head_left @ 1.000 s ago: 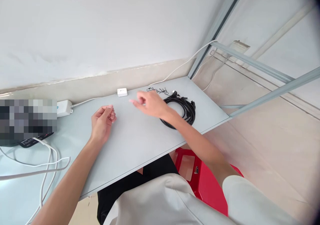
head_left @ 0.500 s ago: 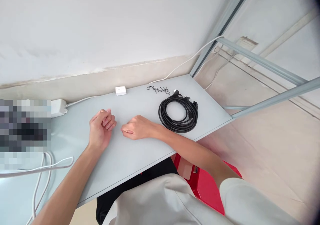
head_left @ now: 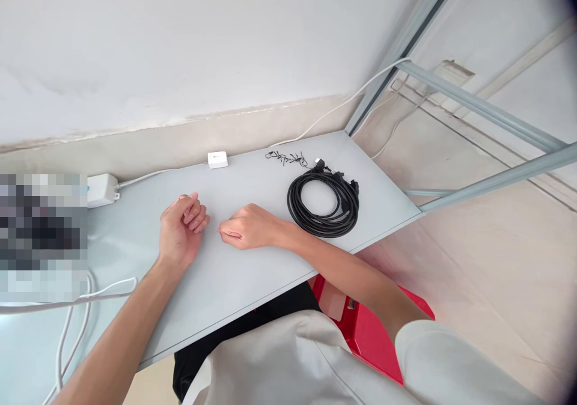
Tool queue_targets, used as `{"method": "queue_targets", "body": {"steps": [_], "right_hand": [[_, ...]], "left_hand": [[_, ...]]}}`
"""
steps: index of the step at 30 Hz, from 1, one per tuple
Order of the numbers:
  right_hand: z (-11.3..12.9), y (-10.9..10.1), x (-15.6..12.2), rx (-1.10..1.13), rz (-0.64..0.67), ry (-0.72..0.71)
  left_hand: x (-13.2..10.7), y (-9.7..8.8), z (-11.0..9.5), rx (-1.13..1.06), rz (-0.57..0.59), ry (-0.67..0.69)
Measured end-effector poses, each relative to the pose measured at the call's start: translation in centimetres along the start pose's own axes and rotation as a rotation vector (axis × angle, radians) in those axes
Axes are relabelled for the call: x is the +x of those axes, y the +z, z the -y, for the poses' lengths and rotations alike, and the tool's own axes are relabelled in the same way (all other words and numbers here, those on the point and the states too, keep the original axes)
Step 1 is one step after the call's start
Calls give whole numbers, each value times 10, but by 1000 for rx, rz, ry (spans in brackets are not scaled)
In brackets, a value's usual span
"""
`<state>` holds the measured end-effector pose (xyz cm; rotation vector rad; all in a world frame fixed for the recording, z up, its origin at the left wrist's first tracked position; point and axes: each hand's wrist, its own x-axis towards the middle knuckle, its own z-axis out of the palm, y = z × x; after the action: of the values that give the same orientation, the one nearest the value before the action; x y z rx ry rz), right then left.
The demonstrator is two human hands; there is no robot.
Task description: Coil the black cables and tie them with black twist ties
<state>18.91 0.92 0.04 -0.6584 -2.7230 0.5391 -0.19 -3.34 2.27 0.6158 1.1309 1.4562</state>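
My left hand rests on the grey tabletop, its palm turned partly up. The fingers are curled in with the thumb across them, and nothing shows in them. A short gap to the right, my right hand lies knuckles up, closed in a loose fist with no object showing. Beyond the right wrist sits a coiled black cable with several plugs gathered at its far right side. Behind that coil lie thin black twist ties in a small tangle. Neither hand touches the cable or the ties.
A small white box stands by the wall. At the left are a white power strip, a blurred-out patch and looped white cords. A metal frame rises at the right end. A red stool is below.
The view has shifted very slightly. Both hands, the coiled cable and the twist ties stay in the same places on the table.
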Motion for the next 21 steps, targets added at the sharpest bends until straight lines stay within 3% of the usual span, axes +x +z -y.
{"method": "queue_targets", "body": {"steps": [21], "right_hand": [[-3,3,0,14,-45,-7]], "left_hand": [[1,-2,0,-23,-27,-7]]}}
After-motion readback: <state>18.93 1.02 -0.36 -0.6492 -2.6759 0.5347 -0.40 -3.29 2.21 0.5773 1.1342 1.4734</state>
